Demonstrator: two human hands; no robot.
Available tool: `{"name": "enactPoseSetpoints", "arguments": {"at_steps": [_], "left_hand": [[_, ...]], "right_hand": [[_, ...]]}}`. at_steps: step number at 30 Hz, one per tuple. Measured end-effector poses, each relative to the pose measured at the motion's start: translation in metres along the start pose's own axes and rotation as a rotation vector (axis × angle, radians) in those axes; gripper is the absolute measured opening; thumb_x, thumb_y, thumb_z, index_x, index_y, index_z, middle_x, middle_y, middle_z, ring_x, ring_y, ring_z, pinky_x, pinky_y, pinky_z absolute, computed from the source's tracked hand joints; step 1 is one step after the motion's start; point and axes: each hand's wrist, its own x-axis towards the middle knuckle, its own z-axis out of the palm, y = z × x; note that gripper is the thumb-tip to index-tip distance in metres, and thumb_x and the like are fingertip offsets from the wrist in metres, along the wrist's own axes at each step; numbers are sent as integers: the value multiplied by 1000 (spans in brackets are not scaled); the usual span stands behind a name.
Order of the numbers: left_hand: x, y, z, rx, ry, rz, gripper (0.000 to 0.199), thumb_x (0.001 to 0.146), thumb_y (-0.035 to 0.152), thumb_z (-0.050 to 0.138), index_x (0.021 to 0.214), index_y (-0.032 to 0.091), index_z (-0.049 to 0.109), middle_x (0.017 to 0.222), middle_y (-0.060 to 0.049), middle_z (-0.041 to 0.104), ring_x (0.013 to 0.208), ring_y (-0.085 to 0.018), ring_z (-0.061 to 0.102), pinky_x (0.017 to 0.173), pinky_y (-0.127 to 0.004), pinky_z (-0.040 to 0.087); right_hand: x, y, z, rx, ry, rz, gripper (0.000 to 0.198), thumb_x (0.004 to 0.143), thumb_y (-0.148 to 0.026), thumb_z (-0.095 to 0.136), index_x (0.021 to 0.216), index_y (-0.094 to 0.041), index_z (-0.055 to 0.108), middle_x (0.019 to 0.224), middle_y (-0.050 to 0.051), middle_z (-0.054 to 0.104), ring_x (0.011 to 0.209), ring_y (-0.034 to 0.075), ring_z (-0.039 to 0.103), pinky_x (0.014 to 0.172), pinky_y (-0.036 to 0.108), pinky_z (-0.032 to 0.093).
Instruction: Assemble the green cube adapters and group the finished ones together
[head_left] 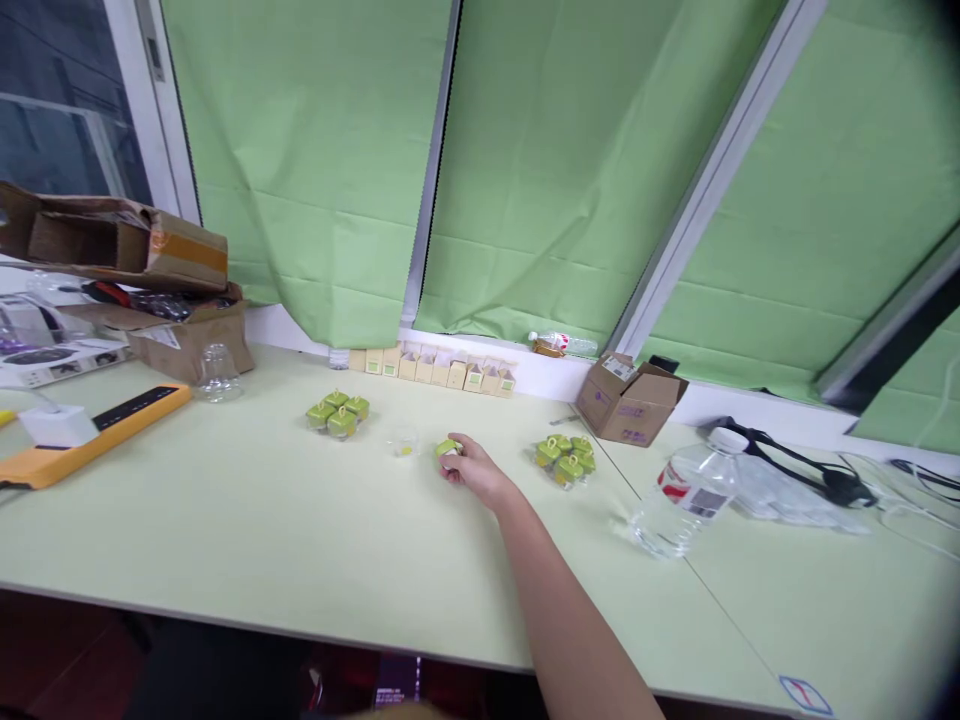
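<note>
My right hand [471, 471] reaches over the middle of the table, its fingers closed around a small container with a green lid [448, 448]. Just left of it sits a small clear plastic cup [403, 441] with a bit of yellow in it. Further left, several green-lidded containers [338, 412] stand close together. Another cluster of green-lidded containers [565, 459], with loops on top, is right of my hand. My left hand does not show.
A row of small cardboard boxes [435, 367] lines the wall. An open carton [628, 402] and a large water bottle [686, 492] stand at right. An orange power strip [142, 416], a clear plastic cup [218, 374] and stacked cardboard boxes [187, 250] are at left.
</note>
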Motion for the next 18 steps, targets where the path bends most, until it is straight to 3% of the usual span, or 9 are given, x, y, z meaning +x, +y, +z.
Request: {"name": "enactPoseSetpoints", "arguments": {"at_steps": [1, 4, 6, 7, 10, 14, 18], "left_hand": [[5, -8, -19, 9, 55, -32, 26, 86, 42, 57, 112, 41, 63, 105, -2, 64, 96, -25, 64, 60, -35, 54], [30, -45, -82, 68, 294, -211, 37, 90, 28, 43, 123, 31, 60, 107, -7, 65, 90, -25, 64, 67, -36, 51], [51, -76, -111, 196, 549, -389, 47, 86, 21, 44, 132, 27, 53, 122, -9, 60, 95, -25, 63, 75, -37, 49], [61, -92, -118, 249, 590, -412, 57, 81, 18, 48, 137, 26, 47, 133, -10, 53, 99, -27, 62, 77, -37, 49], [79, -130, -109, 344, 596, -384, 73, 71, 11, 53, 142, 24, 40, 148, -11, 37, 113, -31, 55, 85, -40, 48], [77, -147, -86, 322, 646, -295, 62, 74, 9, 50, 134, 22, 47, 139, -10, 46, 118, -29, 50, 96, -42, 45], [67, -143, -89, 158, 652, -190, 48, 79, 11, 46, 126, 22, 52, 123, -9, 56, 112, -25, 52, 98, -39, 45]], "right_hand": [[-1, 0, 0, -1, -1, -16, 59, 63, -23, 69, 118, -17, 49, 73, -1, 63, 61, 15, 59, 56, 26, 43], [-1, 1, -2, 41, -26, -83, 42, 64, -24, 71, 103, -14, 56, 75, 2, 65, 65, 15, 60, 61, 27, 45], [-1, 0, -4, 77, -71, -109, 35, 65, -26, 73, 95, -13, 61, 75, 2, 65, 67, 15, 60, 67, 28, 47], [-1, 0, -5, 93, -94, -109, 34, 64, -26, 74, 93, -12, 63, 75, 2, 65, 69, 15, 61, 69, 29, 48], [0, -2, -10, 162, -139, -90, 33, 63, -24, 76, 92, -13, 65, 79, 3, 66, 76, 16, 63, 78, 32, 51], [0, -4, -12, 209, -177, -57, 33, 62, -27, 79, 89, -13, 67, 87, 5, 68, 84, 18, 66, 86, 35, 52], [-3, -6, -10, 174, -199, -51, 37, 64, -30, 79, 94, -13, 68, 90, 6, 69, 85, 18, 66, 86, 35, 52]]}}
